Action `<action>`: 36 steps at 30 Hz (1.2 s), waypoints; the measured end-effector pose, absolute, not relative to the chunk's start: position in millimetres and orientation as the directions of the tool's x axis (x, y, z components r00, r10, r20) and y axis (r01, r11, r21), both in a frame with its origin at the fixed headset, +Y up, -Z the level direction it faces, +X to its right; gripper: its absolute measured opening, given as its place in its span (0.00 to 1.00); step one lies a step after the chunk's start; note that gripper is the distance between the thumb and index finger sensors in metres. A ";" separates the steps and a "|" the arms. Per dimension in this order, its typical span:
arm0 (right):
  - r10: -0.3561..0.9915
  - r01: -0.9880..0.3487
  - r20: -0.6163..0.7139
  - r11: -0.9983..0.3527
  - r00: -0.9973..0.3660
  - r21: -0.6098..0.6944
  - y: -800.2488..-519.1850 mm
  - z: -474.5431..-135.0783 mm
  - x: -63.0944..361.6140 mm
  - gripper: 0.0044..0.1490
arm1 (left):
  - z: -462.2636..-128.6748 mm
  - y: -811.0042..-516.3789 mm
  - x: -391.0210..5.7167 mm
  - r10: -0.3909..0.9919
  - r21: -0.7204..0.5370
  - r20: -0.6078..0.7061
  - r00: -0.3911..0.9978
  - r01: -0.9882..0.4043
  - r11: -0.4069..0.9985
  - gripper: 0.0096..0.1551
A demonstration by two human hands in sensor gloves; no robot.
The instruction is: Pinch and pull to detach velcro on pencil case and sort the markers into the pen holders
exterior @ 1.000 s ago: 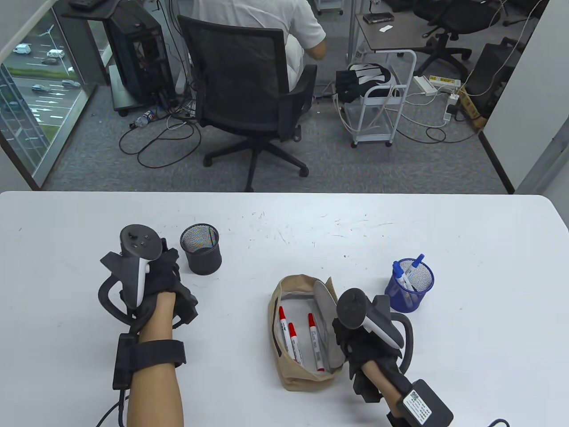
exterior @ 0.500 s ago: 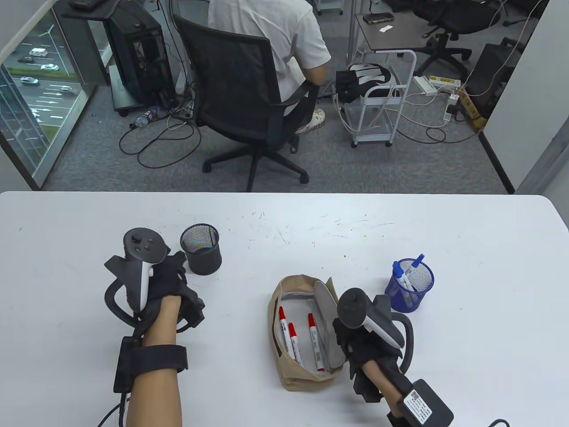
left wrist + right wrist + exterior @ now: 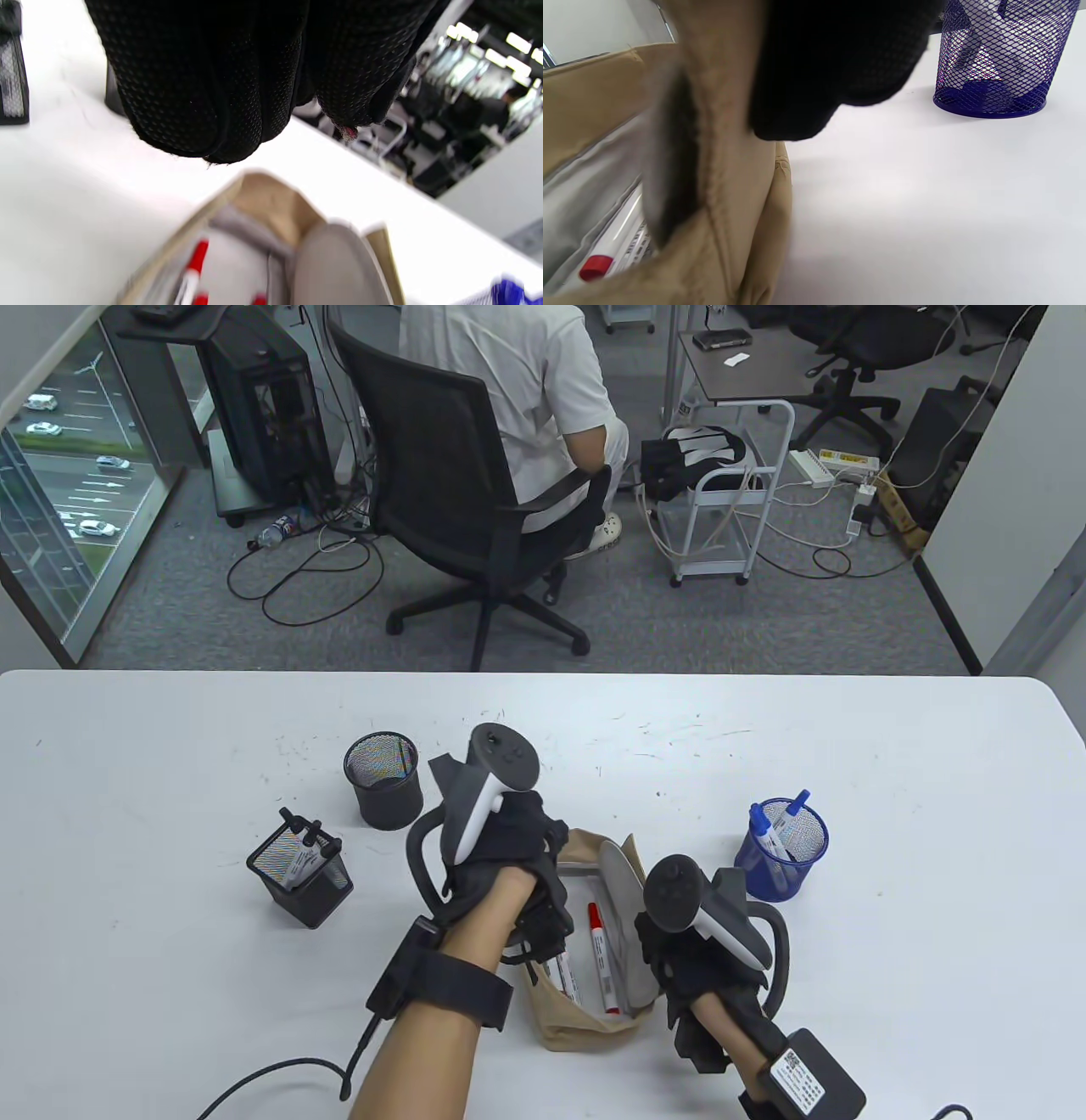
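The tan pencil case (image 3: 577, 1027) lies open near the table's front, with its flap (image 3: 624, 891) turned up. Red markers (image 3: 601, 954) lie inside it, also seen in the left wrist view (image 3: 193, 267) and the right wrist view (image 3: 596, 267). My left hand (image 3: 539, 891) hovers over the case's left half and hides part of the markers. Its gloved fingers (image 3: 203, 84) hang together above the opening and hold nothing. My right hand (image 3: 679, 959) grips the case's right rim, where a gloved finger (image 3: 831, 63) presses on the fabric edge (image 3: 734, 203).
A blue mesh holder (image 3: 785, 857) with blue markers stands right of the case. A round black mesh holder (image 3: 383, 785) stands behind the left hand. A square black holder (image 3: 299, 878) with black markers stands at the left. A person sits on an office chair (image 3: 475, 475) beyond the table.
My left hand moved right from beside the round black holder to above the open case, uncovering the square holder with black markers. My right hand stayed on the case. The seated person turned.
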State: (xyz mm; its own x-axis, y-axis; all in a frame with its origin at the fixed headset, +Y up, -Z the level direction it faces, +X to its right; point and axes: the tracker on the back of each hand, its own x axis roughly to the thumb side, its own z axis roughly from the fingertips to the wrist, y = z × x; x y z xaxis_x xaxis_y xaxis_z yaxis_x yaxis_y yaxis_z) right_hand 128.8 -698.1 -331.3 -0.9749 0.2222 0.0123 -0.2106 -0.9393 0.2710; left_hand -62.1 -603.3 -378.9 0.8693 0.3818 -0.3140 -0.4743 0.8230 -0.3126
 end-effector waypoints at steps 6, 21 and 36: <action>0.226 -0.215 0.011 -0.937 -0.974 0.274 -698.1 -331.4 129.2 0.34 | -392.1 -660.5 -29.6 0.214 -0.528 -0.320 0.923 -0.361 0.768 0.36; 0.233 -0.222 0.007 -0.934 -0.973 0.279 -698.3 -332.0 130.2 0.34 | -413.9 -745.0 3.0 -0.236 -0.647 -0.249 0.939 0.019 0.762 0.50; 0.228 -0.221 -0.003 -0.936 -0.974 0.273 -698.2 -332.2 130.4 0.33 | -428.9 -615.6 -85.2 0.387 -0.267 -0.286 0.877 -0.460 0.847 0.35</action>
State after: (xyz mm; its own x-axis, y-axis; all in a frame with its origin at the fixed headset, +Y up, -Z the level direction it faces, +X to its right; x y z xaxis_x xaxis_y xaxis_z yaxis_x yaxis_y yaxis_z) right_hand 130.4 -698.2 -332.2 -0.9736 0.2284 -0.0034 -0.2207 -0.9363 0.2733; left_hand -85.2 -615.6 -428.9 0.8768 0.3867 -0.2859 -0.4604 0.8467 -0.2668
